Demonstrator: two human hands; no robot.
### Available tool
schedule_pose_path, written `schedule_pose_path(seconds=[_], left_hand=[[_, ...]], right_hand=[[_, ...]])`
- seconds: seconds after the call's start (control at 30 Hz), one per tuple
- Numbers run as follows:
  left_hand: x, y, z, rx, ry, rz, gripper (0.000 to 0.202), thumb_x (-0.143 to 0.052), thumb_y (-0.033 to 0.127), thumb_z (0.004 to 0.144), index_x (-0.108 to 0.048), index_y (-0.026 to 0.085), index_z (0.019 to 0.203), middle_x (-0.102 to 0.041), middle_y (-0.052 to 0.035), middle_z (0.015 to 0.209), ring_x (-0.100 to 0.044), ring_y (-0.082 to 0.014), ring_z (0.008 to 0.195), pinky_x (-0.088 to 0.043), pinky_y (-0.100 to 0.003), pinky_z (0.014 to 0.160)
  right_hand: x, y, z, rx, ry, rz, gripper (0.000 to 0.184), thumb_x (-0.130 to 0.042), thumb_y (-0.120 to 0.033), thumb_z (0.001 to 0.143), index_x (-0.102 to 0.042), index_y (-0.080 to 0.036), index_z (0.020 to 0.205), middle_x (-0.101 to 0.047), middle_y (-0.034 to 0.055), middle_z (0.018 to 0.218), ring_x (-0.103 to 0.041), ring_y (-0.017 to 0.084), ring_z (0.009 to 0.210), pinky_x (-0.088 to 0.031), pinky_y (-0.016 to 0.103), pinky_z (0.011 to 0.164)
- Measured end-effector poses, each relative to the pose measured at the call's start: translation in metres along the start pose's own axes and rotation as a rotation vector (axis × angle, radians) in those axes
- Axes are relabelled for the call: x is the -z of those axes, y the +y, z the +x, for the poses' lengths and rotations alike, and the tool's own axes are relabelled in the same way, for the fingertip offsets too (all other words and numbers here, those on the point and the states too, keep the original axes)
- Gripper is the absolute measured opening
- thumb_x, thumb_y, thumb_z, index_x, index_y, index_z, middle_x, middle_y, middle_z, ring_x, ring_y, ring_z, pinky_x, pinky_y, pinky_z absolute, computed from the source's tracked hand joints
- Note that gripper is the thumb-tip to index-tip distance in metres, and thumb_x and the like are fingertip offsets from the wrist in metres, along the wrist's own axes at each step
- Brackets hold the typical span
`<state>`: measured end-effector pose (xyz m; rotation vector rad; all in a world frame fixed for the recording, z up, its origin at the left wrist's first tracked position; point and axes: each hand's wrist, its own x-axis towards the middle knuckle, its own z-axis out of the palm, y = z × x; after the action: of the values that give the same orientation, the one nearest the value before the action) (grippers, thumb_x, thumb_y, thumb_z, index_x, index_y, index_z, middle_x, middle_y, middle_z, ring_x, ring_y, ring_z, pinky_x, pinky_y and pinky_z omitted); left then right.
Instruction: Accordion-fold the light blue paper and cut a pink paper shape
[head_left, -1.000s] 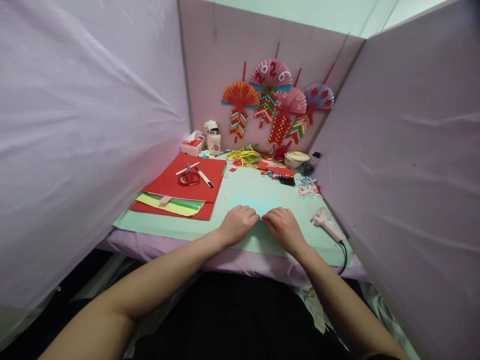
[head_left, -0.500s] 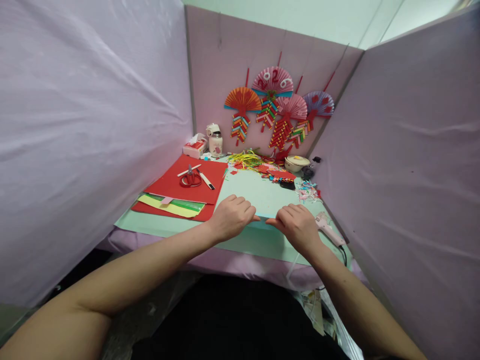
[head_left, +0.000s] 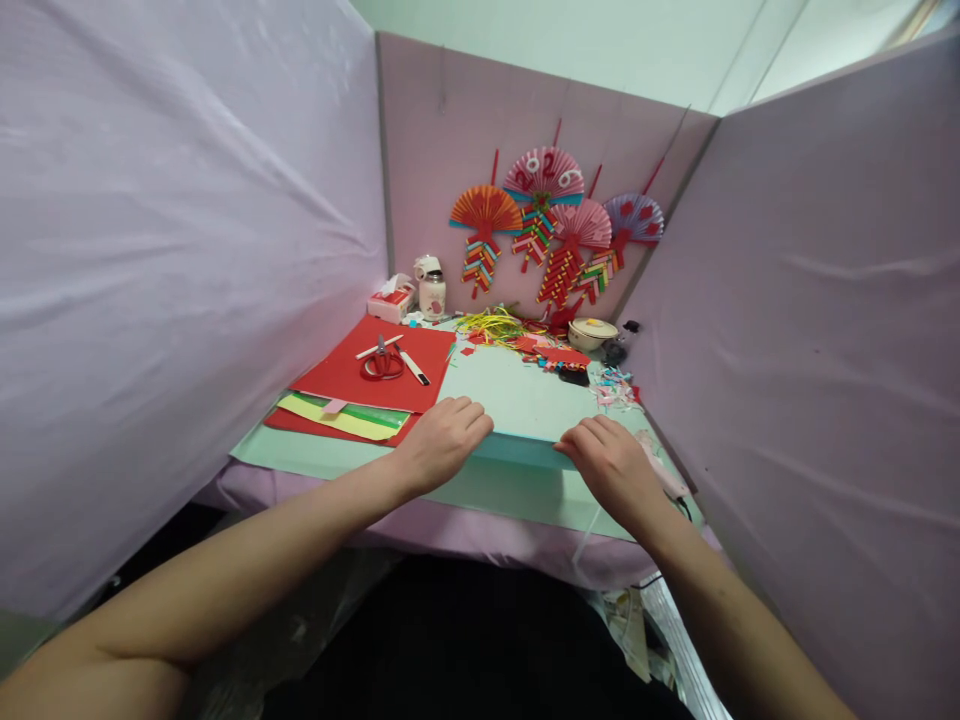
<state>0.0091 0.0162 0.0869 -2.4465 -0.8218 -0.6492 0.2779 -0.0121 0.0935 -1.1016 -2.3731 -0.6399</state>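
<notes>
A pale blue sheet of paper stretches between my two hands just above the near side of the table, with a narrow folded-looking band facing me. My left hand grips its left part with curled fingers. At the right part my right hand pinches the paper, thumb and fingers closed on its edge. Behind my right hand lies a white glue gun, partly covered by the hand. Left of my left hand is a stack of red sheets.
On the red sheets rest red-handled scissors and a white utility knife. Yellow strips, red scraps and a lidded bowl sit at the back. A tissue box and bottle stand back left. Paper fans hang on the wall.
My hands have moved apart along the paper's edge, left hand leftward and right hand slightly rightward. More of the blue band shows between them. The view has tilted slightly upward.
</notes>
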Motion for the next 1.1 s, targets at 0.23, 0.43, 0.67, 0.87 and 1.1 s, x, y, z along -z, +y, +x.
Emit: schedule_pose_path(seconds=[0.23, 0.43, 0.67, 0.87, 1.1], left_hand=[[0.0, -0.013, -0.011, -0.015, 0.123, 0.048, 0.036, -0.044, 0.034, 0.1, -0.048, 0.017, 0.068, -0.051, -0.0011, 0.064, -0.043, -0.0161, 0.062, -0.03, -0.03, 0.06], [0.007, -0.014, -0.024, 0.014, 0.056, -0.012, 0.026, -0.038, 0.015, 0.1, -0.057, 0.015, 0.082, -0.056, -0.0034, 0.075, -0.047, -0.0169, 0.071, -0.037, -0.029, 0.067], [0.011, -0.017, -0.042, 0.054, 0.036, -0.069, 0.024, -0.037, 0.01, 0.098, -0.059, 0.014, 0.092, -0.059, -0.0064, 0.084, -0.048, -0.0184, 0.077, -0.04, -0.029, 0.071], [0.011, -0.016, -0.044, 0.061, 0.088, -0.042, 0.028, -0.037, 0.013, 0.099, -0.057, 0.015, 0.08, -0.056, -0.0046, 0.075, -0.045, -0.0178, 0.071, -0.037, -0.029, 0.068], [0.018, -0.008, -0.039, 0.142, -0.038, 0.042, 0.022, -0.054, 0.029, 0.095, -0.059, 0.016, 0.079, -0.063, -0.0064, 0.082, -0.055, -0.0201, 0.079, -0.036, -0.033, 0.072]], right_hand=[[-0.001, 0.01, -0.009, -0.015, 0.081, -0.02, 0.033, -0.054, -0.039, 0.095, -0.05, -0.02, 0.068, -0.051, 0.0015, 0.063, -0.045, 0.017, 0.064, -0.03, 0.03, 0.063], [0.009, 0.003, -0.017, -0.036, -0.039, 0.081, 0.018, -0.046, -0.015, 0.096, -0.057, -0.018, 0.083, -0.058, 0.0056, 0.079, -0.049, 0.019, 0.077, -0.036, 0.031, 0.07], [0.011, 0.003, -0.031, -0.08, -0.06, 0.124, 0.021, -0.043, -0.006, 0.091, -0.06, -0.017, 0.095, -0.06, 0.0078, 0.088, -0.05, 0.022, 0.084, -0.039, 0.033, 0.075], [0.011, 0.002, -0.031, -0.111, -0.049, 0.048, 0.018, -0.046, -0.007, 0.091, -0.06, -0.017, 0.086, -0.056, 0.0059, 0.079, -0.047, 0.02, 0.078, -0.036, 0.032, 0.072], [0.008, 0.002, -0.032, -0.142, -0.026, -0.028, 0.022, -0.044, -0.005, 0.09, -0.062, -0.017, 0.082, -0.056, 0.0061, 0.076, -0.045, 0.02, 0.076, -0.034, 0.032, 0.072]])
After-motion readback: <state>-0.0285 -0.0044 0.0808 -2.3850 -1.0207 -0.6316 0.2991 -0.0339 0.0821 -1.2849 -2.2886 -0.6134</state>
